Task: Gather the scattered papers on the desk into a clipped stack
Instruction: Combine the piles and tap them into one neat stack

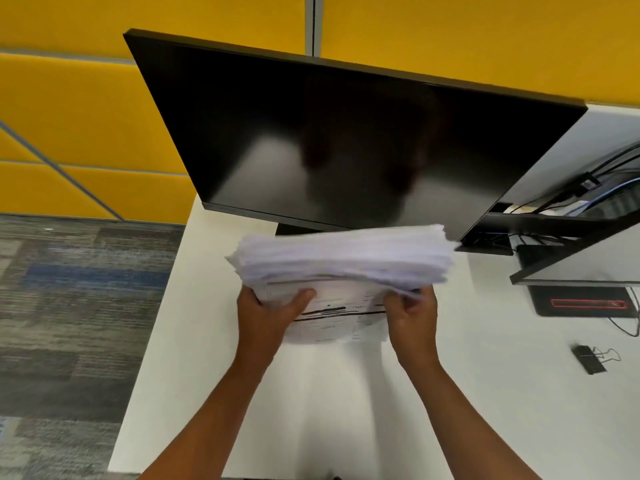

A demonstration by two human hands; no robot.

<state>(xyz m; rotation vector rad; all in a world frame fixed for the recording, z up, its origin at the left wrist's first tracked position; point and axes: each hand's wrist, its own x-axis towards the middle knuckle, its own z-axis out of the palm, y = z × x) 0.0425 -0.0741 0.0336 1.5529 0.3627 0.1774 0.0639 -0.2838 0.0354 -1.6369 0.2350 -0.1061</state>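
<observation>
Left hand [268,311] and right hand [412,315] grip a thick, blurred paper stack [343,268] upright above the desk [346,393]; uneven sheets could slip before the binder clip [590,358], probably unused, closes it.

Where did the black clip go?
In the head view, the binder clip lies on the white desk at the right, beyond the right hand.

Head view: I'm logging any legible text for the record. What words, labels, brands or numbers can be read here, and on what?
Nothing can be quoted.
Top sheet of the paper stack: printed lines and a black bar, too blurred to read.
Black device with a red outline: no marking legible.
Monitor: screen dark, no brand visible.
Binder clip: no text visible.
</observation>
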